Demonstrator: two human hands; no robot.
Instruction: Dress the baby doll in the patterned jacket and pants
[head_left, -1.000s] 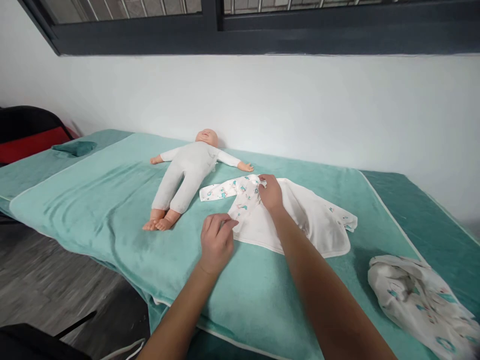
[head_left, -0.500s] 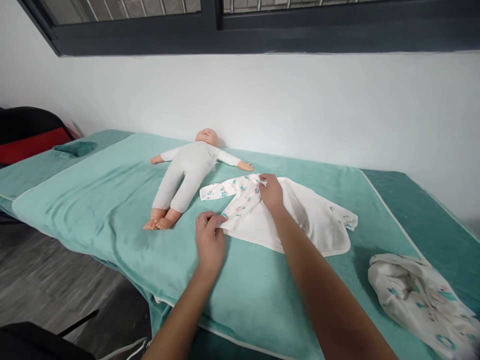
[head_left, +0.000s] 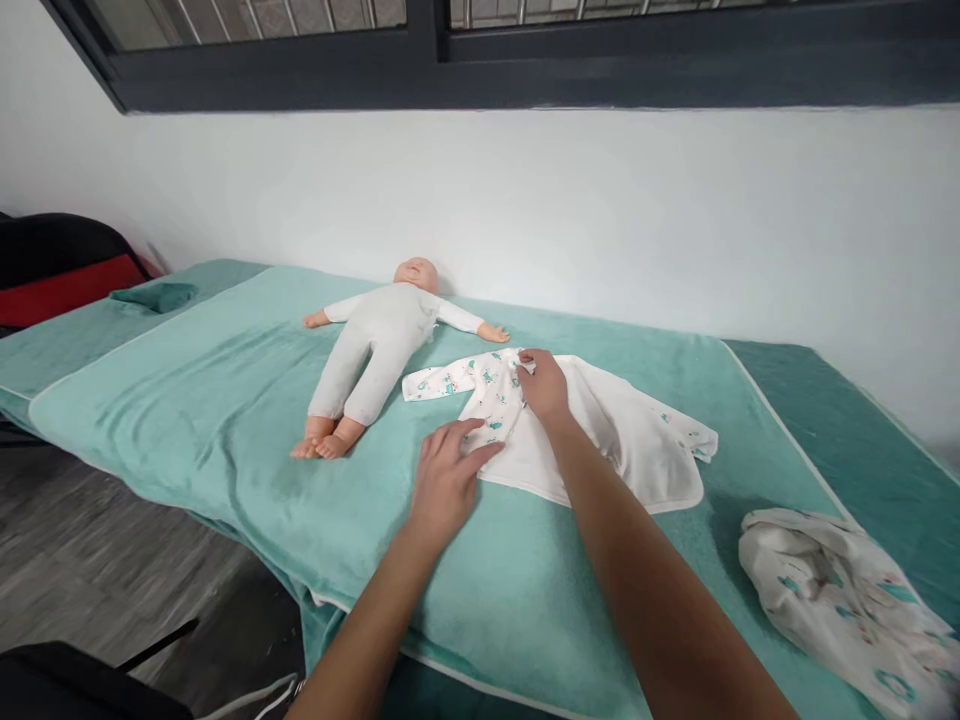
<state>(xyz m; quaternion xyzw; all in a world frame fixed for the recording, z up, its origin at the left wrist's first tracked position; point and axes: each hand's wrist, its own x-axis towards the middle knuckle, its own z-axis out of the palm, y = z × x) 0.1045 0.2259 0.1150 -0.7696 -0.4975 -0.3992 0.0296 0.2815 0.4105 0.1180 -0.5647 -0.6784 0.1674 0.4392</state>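
A white baby garment (head_left: 600,440) with a small teal and pink print lies spread on a teal towel (head_left: 225,420) over a table. My left hand (head_left: 446,480) rests with fingers stretched out flat on the garment's near left hem. At the neckline, my right hand (head_left: 544,385) pinches the fabric. A baby doll (head_left: 375,345) in a pale one-piece lies on its back just left of the garment, one arm reaching toward the printed sleeve (head_left: 442,380).
A crumpled printed cloth (head_left: 840,590) lies at the table's near right corner. A folded teal cloth (head_left: 154,296) sits at the far left, by a black and red seat (head_left: 60,270). A white wall runs behind the table; floor lies below left.
My left hand let go of the garment's hem and now lies flat with fingers extended, slightly to the right. My right hand stays at the neckline.
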